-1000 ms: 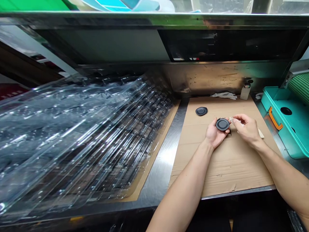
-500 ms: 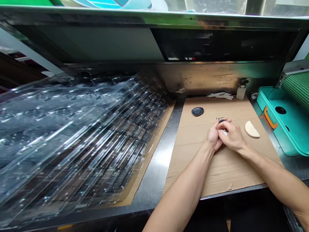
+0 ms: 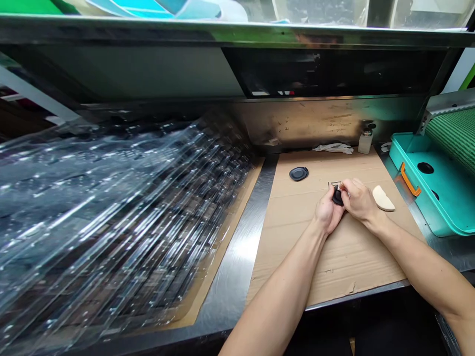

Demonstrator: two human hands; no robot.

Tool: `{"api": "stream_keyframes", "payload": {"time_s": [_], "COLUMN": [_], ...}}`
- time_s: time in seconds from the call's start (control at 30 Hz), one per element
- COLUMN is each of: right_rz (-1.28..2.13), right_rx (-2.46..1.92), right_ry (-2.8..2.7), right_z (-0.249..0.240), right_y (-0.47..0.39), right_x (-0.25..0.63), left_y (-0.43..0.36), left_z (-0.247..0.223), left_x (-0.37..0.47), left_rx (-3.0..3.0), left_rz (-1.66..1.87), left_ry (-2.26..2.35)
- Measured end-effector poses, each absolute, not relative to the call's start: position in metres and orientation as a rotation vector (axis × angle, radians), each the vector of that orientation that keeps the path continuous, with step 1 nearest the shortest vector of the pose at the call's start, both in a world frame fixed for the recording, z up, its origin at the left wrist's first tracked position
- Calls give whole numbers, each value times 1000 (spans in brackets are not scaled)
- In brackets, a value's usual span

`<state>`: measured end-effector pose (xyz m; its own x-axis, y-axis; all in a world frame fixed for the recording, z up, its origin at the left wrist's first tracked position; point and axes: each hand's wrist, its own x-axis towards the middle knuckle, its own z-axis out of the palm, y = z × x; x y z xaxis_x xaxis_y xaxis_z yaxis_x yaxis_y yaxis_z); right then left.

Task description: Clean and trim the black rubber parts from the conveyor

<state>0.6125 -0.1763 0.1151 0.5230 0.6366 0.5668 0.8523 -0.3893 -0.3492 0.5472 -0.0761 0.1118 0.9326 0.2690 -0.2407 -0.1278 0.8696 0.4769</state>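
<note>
My left hand (image 3: 325,215) grips a small black rounded part (image 3: 337,196) above the cardboard sheet (image 3: 293,232). At the right edge of that part is my right hand (image 3: 359,201), its fingers closed in a pinch. What the pinch holds, if anything, is hidden. A second black part, an oval cap-like piece (image 3: 299,173), lies on the cardboard farther back and to the left. Just right of my right hand lies a cream half-round pad (image 3: 383,199).
Stacked clear plastic trays (image 3: 122,207) fill the left side of the metal bench (image 3: 237,267). A teal bin (image 3: 445,198) with an orange handle (image 3: 410,180) stands at right. A small glass bottle (image 3: 365,141) and white gloves (image 3: 334,148) lie along the back.
The black part in my left hand shows more now, and my right fingers have moved to its right edge. A white bit seen between my hands before is out of sight. The view shifted slightly.
</note>
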Motion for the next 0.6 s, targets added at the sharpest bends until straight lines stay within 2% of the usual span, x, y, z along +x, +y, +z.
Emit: {"api": "stream_keyframes", "payload": {"time_s": [0.13, 0.3, 0.5, 0.6], "right_rz": [-411, -275, -422, -358], "right_rx": [-2221, -2042, -2073, -2022], "right_ry": [-1158, -1213, -1094, -1142], "right_z": [109, 103, 106, 105], "right_y": [-181, -175, -171, -172], "right_x": [610, 597, 608, 607], "left_y": [-72, -71, -76, -77], "left_z": [109, 109, 108, 110], "left_x": [548, 548, 550, 551], "left_rx": [520, 488, 446, 454], "left_rz": [277, 323, 268, 246], "left_ry": [316, 369, 302, 338]}}
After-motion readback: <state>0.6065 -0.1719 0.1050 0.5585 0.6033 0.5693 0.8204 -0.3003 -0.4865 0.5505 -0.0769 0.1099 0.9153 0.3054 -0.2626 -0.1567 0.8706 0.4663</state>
